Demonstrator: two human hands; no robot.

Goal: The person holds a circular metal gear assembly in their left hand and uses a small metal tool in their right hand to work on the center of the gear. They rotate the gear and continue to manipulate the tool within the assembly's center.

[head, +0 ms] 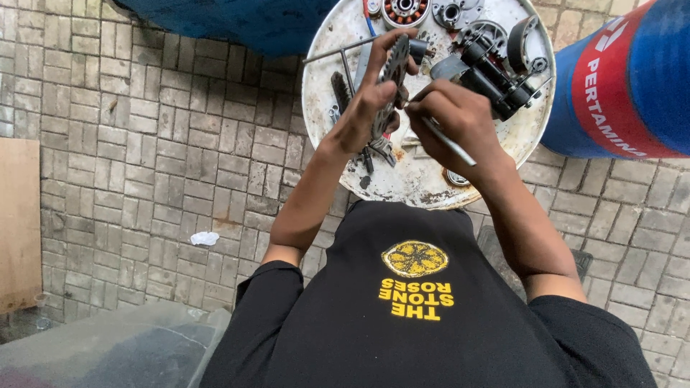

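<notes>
A person's left hand (366,108) holds a toothed metal disc (392,82) on edge, fingers curled around its rim, above a white drum lid (327,65) strewn with engine parts (496,65). The right hand (453,118), fingers pinched together, grips a slim metal tool (449,142) against the disc.

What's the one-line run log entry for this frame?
left hand: holds toothed metal disc upright | right hand: holds thin metal tool, tip at disc | under: round white drum top with engine parts
</notes>
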